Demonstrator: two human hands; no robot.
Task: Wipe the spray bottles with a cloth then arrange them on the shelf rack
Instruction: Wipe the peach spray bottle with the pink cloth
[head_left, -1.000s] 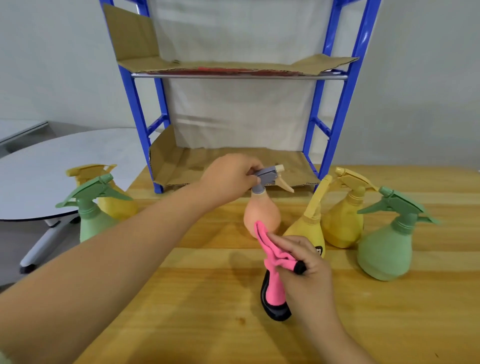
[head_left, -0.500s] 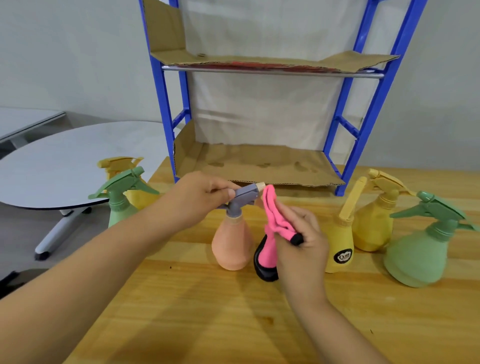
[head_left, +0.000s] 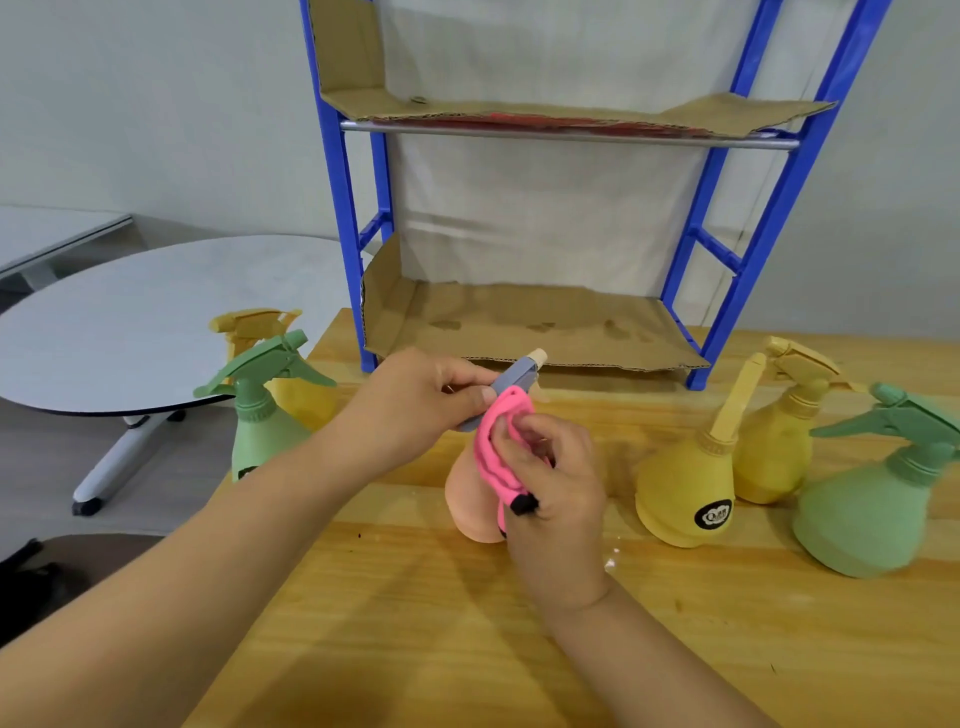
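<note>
A peach spray bottle (head_left: 470, 506) with a grey trigger head stands on the wooden table (head_left: 675, 649) in front of me. My left hand (head_left: 415, 402) grips its grey head. My right hand (head_left: 550, 483) holds a pink cloth (head_left: 496, 447) with a black edge against the bottle's neck and upper body. To the right stand two yellow bottles (head_left: 685, 493) (head_left: 774, 457) and a green one (head_left: 872, 514). At the left table edge are a green bottle (head_left: 260, 415) and a yellow one (head_left: 291, 395) behind it.
A blue shelf rack (head_left: 696, 260) lined with cardboard stands at the back of the table; both its shelves (head_left: 519, 325) hold no bottles. A round grey table (head_left: 130, 322) on a wheeled base stands to the left, beyond the wooden table's edge.
My left hand has drawn the peach bottle nearer to me. My right hand rose from the table with the cloth and now presses it on the bottle's neck.
</note>
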